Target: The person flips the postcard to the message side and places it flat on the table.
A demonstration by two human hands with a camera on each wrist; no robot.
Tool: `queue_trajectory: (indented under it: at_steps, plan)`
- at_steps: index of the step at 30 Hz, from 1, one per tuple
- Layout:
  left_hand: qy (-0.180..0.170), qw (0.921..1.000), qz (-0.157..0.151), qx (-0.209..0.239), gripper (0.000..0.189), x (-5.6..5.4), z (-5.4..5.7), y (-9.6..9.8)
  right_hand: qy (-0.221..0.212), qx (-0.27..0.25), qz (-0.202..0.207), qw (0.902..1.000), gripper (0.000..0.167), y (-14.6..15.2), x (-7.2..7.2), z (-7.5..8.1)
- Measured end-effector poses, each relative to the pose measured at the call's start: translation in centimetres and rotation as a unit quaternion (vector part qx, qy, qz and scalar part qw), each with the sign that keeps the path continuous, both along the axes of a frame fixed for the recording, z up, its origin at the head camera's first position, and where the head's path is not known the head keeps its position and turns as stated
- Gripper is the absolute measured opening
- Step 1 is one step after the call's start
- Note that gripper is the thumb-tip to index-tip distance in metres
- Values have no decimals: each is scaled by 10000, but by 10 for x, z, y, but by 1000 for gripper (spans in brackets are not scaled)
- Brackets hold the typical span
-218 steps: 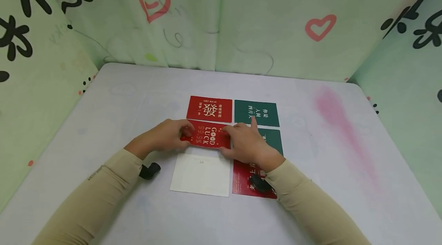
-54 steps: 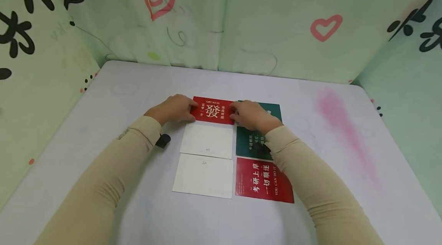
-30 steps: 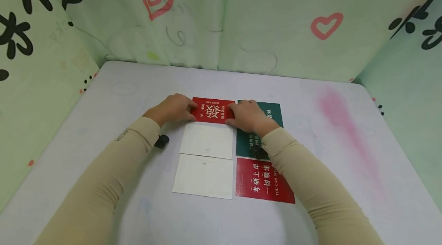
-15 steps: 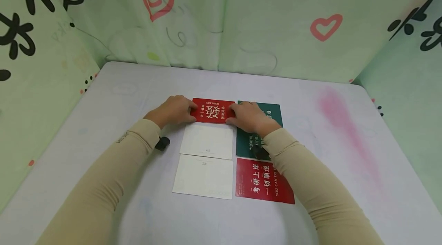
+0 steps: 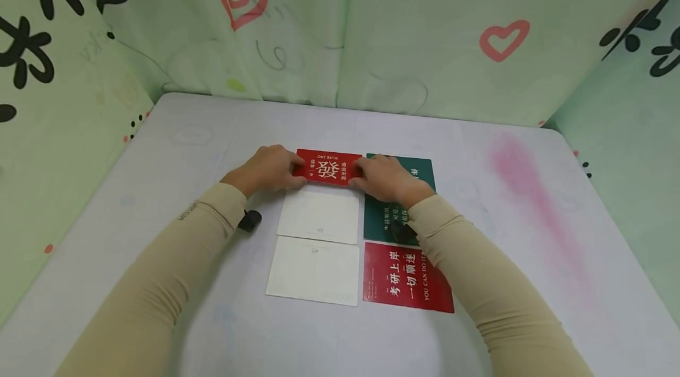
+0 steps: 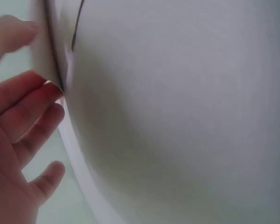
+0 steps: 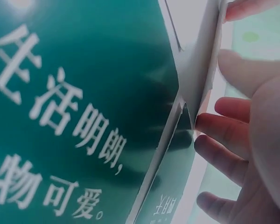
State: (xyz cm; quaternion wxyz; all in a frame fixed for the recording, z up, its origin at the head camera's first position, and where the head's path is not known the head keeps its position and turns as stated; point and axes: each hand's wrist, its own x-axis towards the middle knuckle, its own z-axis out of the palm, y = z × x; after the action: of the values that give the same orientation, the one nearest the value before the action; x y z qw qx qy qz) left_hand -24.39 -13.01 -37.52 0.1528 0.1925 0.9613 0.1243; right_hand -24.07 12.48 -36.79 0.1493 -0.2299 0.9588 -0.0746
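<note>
Both hands hold a red card (image 5: 327, 167) with "GET RICH" in white print, at the far left of a block of cards. My left hand (image 5: 268, 170) pinches its left edge, thumb toward me. At the right edge, my right hand (image 5: 388, 176) grips it the same way and partly covers a green card (image 5: 419, 169). In the wrist views the card stands tilted between thumb and fingers, its edge off the table. A white card face (image 5: 319, 215) lies just below it, and a second white card (image 5: 313, 271) lies nearer me.
In the right column, another green card (image 5: 379, 220) with white writing lies partly under the right arm, above a red card (image 5: 393, 276). All lie on a white table (image 5: 212, 306) with a pink stain (image 5: 523, 188). Green printed cloth (image 5: 404, 41) hangs behind and at both sides.
Earlier the hands held a red "GOOD LUCK" card in the middle left; a white face shows there now. The hands moved up to the "GET RICH" card, whose near edge has just tipped up slightly.
</note>
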Motion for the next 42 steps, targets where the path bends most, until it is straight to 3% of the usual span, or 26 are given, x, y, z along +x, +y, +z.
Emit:
queue_trajectory:
  at_steps: [3, 8, 11, 13, 15, 19, 26, 29, 31, 35, 42]
  plan:
    - [-18, 9997, 93, 246, 47, 1, 1, -1, 57, 19, 51, 10000, 64, -1, -1, -1]
    - [-12, 9987, 269, 437, 48, 2, -1, -1, 362, -66, 25, 9993, 53, 0, -3, -3]
    - [196, 9973, 399, 578, 48, 2, -4, -3, 437, -312, -169, 9984, 48, 2, -2, -3]
    - [442, 9932, 574, 913, 44, 4, -5, -7, 470, -641, -334, 9963, 44, 3, -1, -1]
    - [723, 9841, 764, 1434, 40, 7, -5, -10, 513, -1066, -488, 9918, 42, 4, 0, 0]
    - [1111, 9551, 1038, 2544, 39, 12, -2, -13, 585, -2038, -838, 9737, 42, 5, 1, 3]
    - [1071, 9151, 1560, 3561, 40, 16, 2, -11, 401, -3209, -1567, 9332, 48, 5, 5, 5]
    - [1163, 9064, 1614, 3725, 31, 16, 3, -8, 417, -3428, -1708, 9228, 46, 5, 5, 4]
    - [1196, 9088, 1594, 3666, 25, 15, 3, -6, 501, -3428, -1662, 9232, 40, 5, 6, 3]
    - [1134, 9290, 1447, 3213, 28, 13, 2, -3, 613, -3100, -1322, 9395, 30, 4, 6, 2]
    - [246, 9657, 1423, 2158, 46, 3, -2, 2, 454, -1793, -1098, 9766, 54, -3, 4, 2]
